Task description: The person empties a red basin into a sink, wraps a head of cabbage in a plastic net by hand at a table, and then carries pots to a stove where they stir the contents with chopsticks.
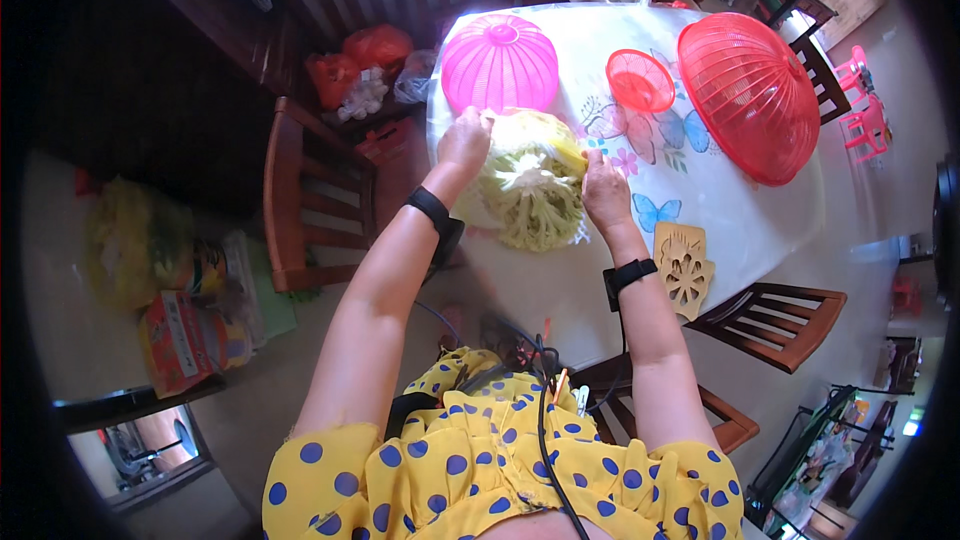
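Observation:
A head of cauliflower [536, 202] with pale green stems lies on the near part of the table, partly inside a thin yellowish plastic bag [544, 133]. At the bag's left edge, my left hand [465, 141] has its fingers closed on the plastic. My right hand [604, 184] pinches the bag on the right side, beside the stems. Just behind the bag stands a pink plastic mesh food cover [501, 64]. The bag hides the cover's lower front edge.
A red plastic basket [640, 81], a large red food cover [750, 97] and a wooden trivet [682, 268] rest on the table [540, 315] with its butterfly-print covering. Wooden chairs [281, 195] surround it. Red bags [375, 47] lie at the back left.

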Action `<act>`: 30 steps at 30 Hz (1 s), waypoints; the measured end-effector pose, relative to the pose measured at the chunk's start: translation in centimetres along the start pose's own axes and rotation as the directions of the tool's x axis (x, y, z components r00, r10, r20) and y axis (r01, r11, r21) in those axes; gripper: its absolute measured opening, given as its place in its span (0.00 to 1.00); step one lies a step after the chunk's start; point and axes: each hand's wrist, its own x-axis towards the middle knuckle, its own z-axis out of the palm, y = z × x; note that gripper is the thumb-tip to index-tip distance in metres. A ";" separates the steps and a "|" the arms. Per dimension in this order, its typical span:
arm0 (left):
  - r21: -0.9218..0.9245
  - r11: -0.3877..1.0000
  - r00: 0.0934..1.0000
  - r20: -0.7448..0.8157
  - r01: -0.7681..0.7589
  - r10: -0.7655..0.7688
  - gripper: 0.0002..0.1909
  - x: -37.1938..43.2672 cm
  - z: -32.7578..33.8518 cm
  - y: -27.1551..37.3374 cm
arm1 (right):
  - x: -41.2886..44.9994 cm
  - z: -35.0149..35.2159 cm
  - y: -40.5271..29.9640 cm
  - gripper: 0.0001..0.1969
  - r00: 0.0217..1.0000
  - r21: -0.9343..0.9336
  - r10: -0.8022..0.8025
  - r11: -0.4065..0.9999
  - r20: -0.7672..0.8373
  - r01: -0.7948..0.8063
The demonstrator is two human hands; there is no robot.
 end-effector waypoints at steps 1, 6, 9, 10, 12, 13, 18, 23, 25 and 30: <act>-0.001 1.000 1.000 -0.004 0.002 -0.002 0.19 0.5 -0.3 -0.2 | 0.2 0.3 0.2 0.15 1.000 0.000 -0.004 1.000 0.000 0.004; -0.404 0.915 0.858 0.473 0.010 0.200 0.37 -0.4 -3.1 -0.1 | 0.4 0.4 0.9 0.13 0.997 0.356 0.073 0.932 0.011 -0.072; -0.520 0.849 0.814 0.450 -0.095 0.367 0.26 0.4 -2.6 -1.6 | 0.7 0.5 0.8 0.13 0.998 0.353 -0.054 0.934 -0.030 0.061; -0.304 0.936 0.854 0.425 -0.178 0.301 0.20 0.4 -2.5 -1.4 | 1.0 0.6 0.6 0.13 0.998 0.354 -0.059 0.933 -0.025 0.064; -0.041 0.958 0.928 0.241 -0.284 0.285 0.08 -0.4 -1.8 0.2 | 1.5 0.5 0.8 0.11 0.992 0.294 0.084 0.950 0.096 -0.109; -0.041 0.959 0.930 0.238 -0.279 0.281 0.08 -0.7 -1.3 0.4 | 1.7 0.7 0.5 0.11 0.992 0.294 0.079 0.950 0.099 -0.105; 0.244 0.888 0.904 -0.084 -0.389 0.419 0.05 -0.8 -0.2 0.6 | 2.3 1.6 -0.1 0.10 0.987 0.054 0.159 0.986 -0.006 -0.158; 0.156 0.917 0.928 0.000 -0.368 0.373 0.07 -0.2 -0.7 -0.9 | 1.3 0.2 0.6 0.14 0.999 0.242 -0.003 0.970 -0.043 0.013; 0.061 0.919 0.919 -0.032 -0.390 0.392 0.09 -0.3 -1.0 -1.6 | 0.9 -4.4 -3.7 0.14 0.916 -0.097 -0.234 0.972 -0.326 0.214; -0.184 0.961 0.978 0.001 -0.207 0.210 0.19 0.8 -1.5 -2.7 | -1.8 -3.9 -6.4 0.24 0.905 0.152 -0.413 0.893 -0.097 0.424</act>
